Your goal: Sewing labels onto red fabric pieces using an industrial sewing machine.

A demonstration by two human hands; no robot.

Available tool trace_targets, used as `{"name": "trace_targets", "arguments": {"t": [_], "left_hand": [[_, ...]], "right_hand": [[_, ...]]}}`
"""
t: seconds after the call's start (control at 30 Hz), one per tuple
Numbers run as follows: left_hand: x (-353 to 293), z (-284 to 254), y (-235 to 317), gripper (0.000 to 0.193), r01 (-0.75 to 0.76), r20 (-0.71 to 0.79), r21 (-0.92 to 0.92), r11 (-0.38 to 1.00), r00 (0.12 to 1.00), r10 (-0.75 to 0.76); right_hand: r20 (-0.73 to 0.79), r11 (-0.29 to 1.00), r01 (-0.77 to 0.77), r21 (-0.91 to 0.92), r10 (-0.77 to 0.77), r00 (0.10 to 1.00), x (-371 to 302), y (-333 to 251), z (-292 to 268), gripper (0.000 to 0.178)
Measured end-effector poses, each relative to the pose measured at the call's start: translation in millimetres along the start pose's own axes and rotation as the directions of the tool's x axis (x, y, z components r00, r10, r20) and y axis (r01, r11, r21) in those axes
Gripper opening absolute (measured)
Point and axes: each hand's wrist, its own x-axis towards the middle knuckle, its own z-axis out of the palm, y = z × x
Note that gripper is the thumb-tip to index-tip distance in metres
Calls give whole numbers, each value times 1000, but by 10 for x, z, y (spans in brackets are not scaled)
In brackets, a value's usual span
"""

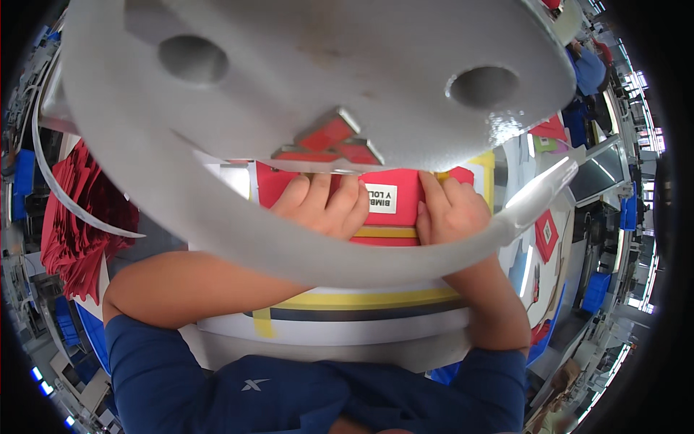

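Note:
A red fabric piece (390, 231) lies in front of me, with a white printed label (382, 198) on it that reads upside down from my side. My left hand (329, 206) rests on the fabric left of the label, its fingers pointing away from me and slightly bent. On the label's other side, my right hand (454, 210) presses down on the red piece, index finger stretched forward. Both hands lie on top of the fabric without a visible grip. The fingertips reach close to the lower edge of a big grey machine head (325, 79), which hides the fabric's far part.
A pale curved band of the machine (303, 264) crosses above my forearms. Yellow tape (376, 298) edges the white work surface. To the left sits a pile of red fabric pieces (83, 217); at the right lie another labelled red piece (546, 235) and a dark-handled tool (536, 283).

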Motion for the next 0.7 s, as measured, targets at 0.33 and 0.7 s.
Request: {"name": "trace_targets", "arguments": {"t": [0.33, 0.7], "left_hand": [[-5, -38, -5, 80, 65, 88, -113, 991, 995, -55], [-261, -38, -133, 83, 64, 34, -130, 989, 998, -60]], "right_hand": [[-8, 998, 15, -59, -15, 1000, 36, -102, 46, 45], [107, 990, -95, -108, 107, 989, 208, -375, 76, 38]]}}
